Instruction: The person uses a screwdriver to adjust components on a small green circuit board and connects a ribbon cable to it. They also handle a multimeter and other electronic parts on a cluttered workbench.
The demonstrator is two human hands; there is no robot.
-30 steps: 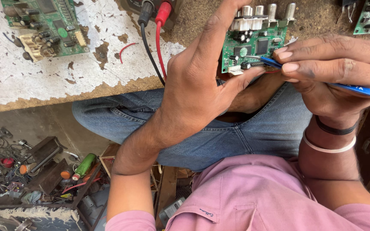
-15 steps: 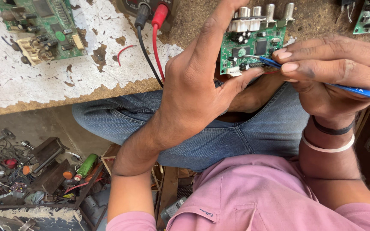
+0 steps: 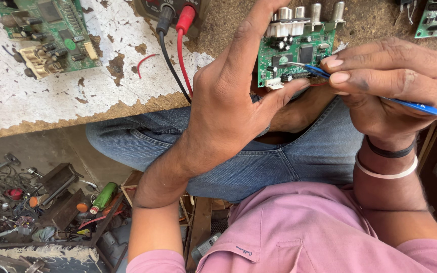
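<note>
Pink shirt [image 3: 299, 237]: nearest of all, the person's own chest, low in the view.
Blue denim lap [image 3: 259, 156]: just beyond the shirt, under both hands.
Floor clutter [image 3: 51, 202]: near left, below the bench edge; scrap metal, wires and a green cylindrical part lie in a heap.
Left hand [image 3: 228, 116]: middle of the scene, thumb and fingers clamped on the left edge of the small green printed circuit board [image 3: 299, 50]; the index finger runs up along that edge, the thumb presses from the near side.
Right hand [image 3: 395, 81]: right of the board, fingertips pressed together, pinching a slim blue-handled probing tool [image 3: 410, 104] whose metal tip touches the board's near face.
Board position: held in the air above the lap, at the bench's near edge, silver sockets along its far side.
Handling: I judge it light and stiff, yet fragile; soldered parts and pins stand proud, so the bare edges are the safest grip.
Chipped white workbench [image 3: 51, 96]: far left, bearing a larger green circuit board [image 3: 51, 30].
Black and red test leads [image 3: 175, 45]: far middle, plugged into a meter.
</note>
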